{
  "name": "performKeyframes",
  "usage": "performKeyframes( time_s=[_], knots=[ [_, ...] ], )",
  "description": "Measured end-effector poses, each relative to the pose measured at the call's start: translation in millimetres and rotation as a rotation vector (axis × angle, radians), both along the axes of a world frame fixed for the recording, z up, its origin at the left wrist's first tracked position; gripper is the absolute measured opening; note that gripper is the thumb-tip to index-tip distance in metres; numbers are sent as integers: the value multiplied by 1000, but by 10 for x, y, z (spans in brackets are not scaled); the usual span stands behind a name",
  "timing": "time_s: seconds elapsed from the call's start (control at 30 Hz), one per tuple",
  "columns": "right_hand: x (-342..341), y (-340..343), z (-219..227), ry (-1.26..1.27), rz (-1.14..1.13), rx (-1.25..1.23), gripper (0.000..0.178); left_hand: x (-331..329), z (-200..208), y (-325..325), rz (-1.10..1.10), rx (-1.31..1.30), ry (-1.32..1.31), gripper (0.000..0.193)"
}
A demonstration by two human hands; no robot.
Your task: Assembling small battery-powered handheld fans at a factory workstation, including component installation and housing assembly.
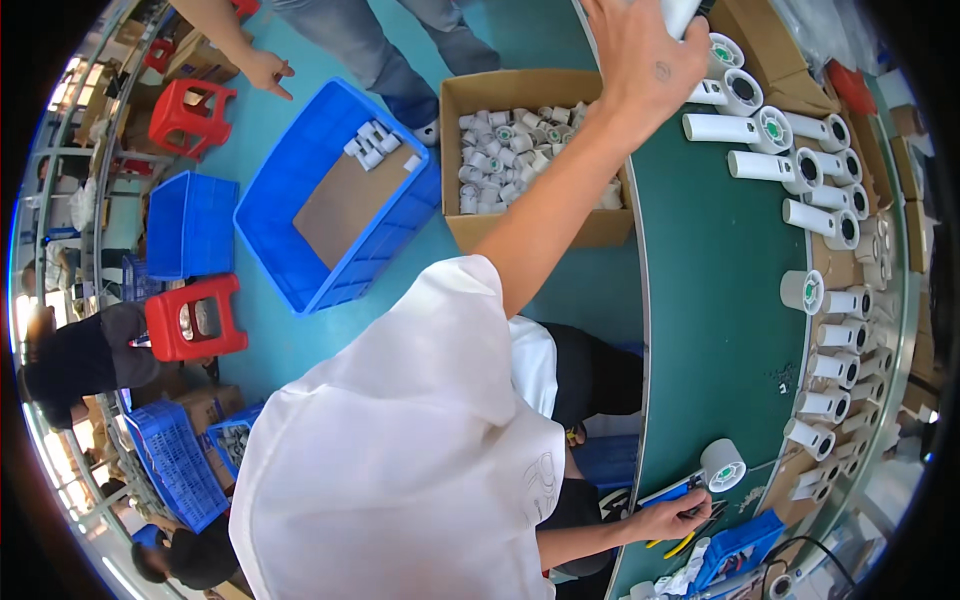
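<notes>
Light gleams on the smooth white piece (679,14), dark at one end, that our left hand (635,72) grasps over the green table (700,270), just inside its near edge; the border of our view cuts it off. Our right hand (670,519), drawn into a pinch, is by that same edge, beside a short white cylinder (720,464) with a green centre; we cannot tell whether it holds anything.

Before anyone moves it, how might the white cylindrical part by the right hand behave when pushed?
The white cylindrical part could roll if on its side, given its curved wall. Its evenly round rim suggests stiffness. Its plastic-like look hints it may be light.
</notes>
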State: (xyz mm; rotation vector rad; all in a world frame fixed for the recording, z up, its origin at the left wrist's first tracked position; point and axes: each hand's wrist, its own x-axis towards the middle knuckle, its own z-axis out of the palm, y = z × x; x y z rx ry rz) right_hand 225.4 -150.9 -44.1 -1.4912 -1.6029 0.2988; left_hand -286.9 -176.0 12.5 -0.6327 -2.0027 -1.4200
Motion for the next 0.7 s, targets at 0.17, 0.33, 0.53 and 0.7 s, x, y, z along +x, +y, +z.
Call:
performKeyframes(
  time_s=[0.17,0.33,0.53,0.7],
  knots=[
    [-94,2,-8,24,19,9,19,-84,-244,70,-44,155,38,44],
    [-74,18,8,-11,-3,12,19,-14,-1167,-436,-18,-29,-132,39],
    [-51,60,-63,-17,5,24,25,151,-3054,-2031,67,-729,-708,41],
    [62,16,-13,-52,-43,48,26,285,-3532,-2709,297,-1034,-1186,60]
  ],
)
